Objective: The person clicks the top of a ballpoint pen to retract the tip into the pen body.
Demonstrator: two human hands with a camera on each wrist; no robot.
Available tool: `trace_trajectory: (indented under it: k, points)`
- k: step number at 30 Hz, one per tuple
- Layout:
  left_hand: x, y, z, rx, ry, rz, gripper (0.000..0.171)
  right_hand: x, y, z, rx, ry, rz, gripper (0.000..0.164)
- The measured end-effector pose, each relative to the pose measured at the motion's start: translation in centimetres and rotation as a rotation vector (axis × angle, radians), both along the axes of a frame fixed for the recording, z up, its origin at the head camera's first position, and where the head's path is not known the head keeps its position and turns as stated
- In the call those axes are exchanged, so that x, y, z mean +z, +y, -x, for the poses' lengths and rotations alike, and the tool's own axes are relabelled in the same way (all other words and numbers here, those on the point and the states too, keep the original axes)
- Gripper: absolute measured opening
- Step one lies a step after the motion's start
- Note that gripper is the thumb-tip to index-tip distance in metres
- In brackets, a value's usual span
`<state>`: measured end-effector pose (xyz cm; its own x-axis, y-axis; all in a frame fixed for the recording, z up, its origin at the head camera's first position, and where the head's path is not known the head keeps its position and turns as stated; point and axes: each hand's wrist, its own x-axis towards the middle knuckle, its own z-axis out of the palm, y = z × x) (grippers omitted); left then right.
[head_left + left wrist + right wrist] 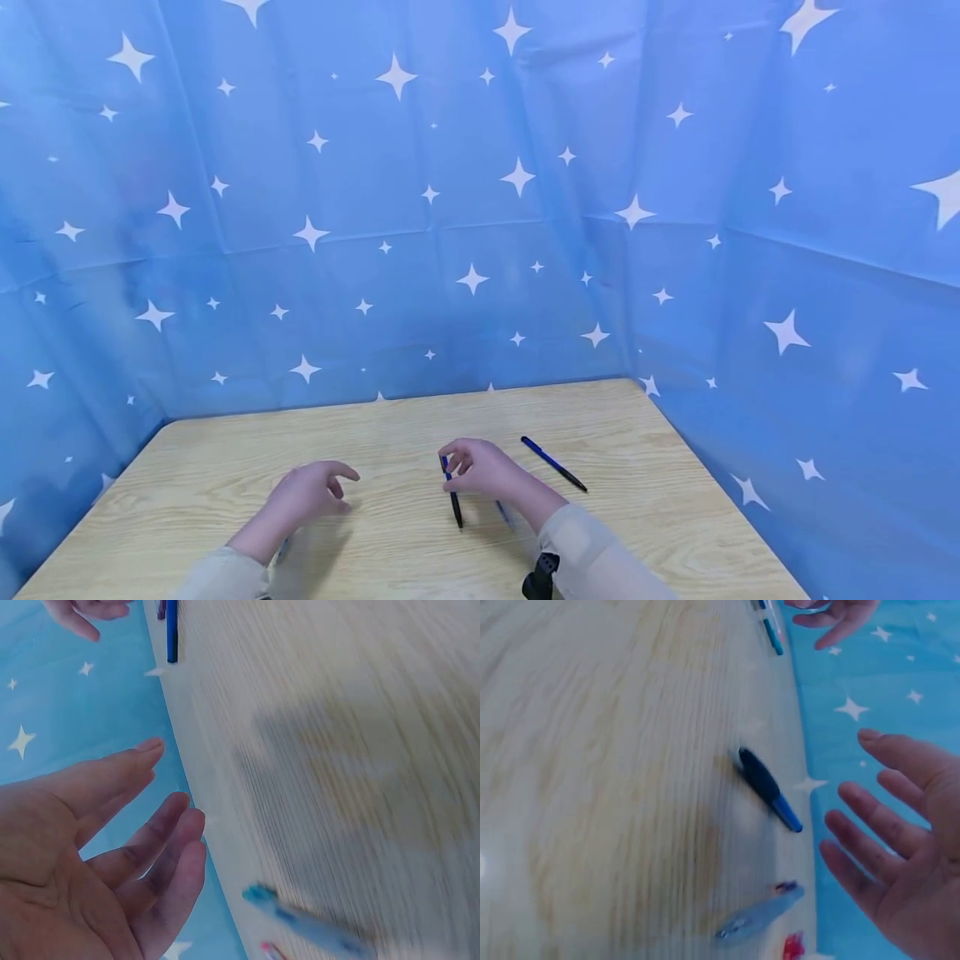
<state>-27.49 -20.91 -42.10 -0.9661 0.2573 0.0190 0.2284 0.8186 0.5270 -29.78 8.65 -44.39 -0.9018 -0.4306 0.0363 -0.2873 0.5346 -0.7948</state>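
My right hand (487, 471) hovers with relaxed fingers over a blue and black pen (454, 500), whose upper end overlaps the fingertips in the head view. The right wrist view shows that pen (769, 791) lying on the table, apart from the spread fingers. Partly hidden beneath my right wrist is a translucent pen (504, 514), seen also as a greyish barrel (759, 916) from the right wrist. My left hand (303, 498) is held above the table with nothing in it, fingers loosely bent. Under the left wrist lies a pen with a teal end (311, 922), mostly covered in the head view.
Another blue pen with a black end (555, 463) lies slanted on the wooden table (405, 433), right of my right hand. A small red piece (793, 946) shows at the bottom of the right wrist view. Blue star-printed curtains (450, 208) stand behind and beside the table.
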Motion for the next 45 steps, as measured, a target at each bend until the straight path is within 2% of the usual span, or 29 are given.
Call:
trace_trajectory:
  k: [8, 15, 25, 32, 45]
  points:
    - [-0.6, 2.4, 0.3, -0.068, -0.014, -0.065, 0.041, -0.7, 0.0, -0.1, -0.039, 0.005, -0.081, 0.044]
    - [-1.4, 4.6, 0.4, -0.128, -0.061, -0.094, 0.039, -1.4, -0.2, 0.0, -0.048, 0.14, -0.282, 0.044]
    - [-2.8, 6.3, 0.6, -0.185, -0.093, -0.14, 0.039, -2.1, -0.7, 0.6, -0.005, 0.176, -0.481, 0.039]
    - [-2.8, 6.9, 0.7, -0.19, -0.119, -0.162, 0.039, -1.8, -0.6, 0.8, 0.019, 0.141, -0.496, 0.038]
    - [-3.4, 7.2, 1.0, -0.168, -0.105, -0.209, 0.038, 0.4, -0.8, 0.6, 0.056, 0.068, -0.54, 0.032]
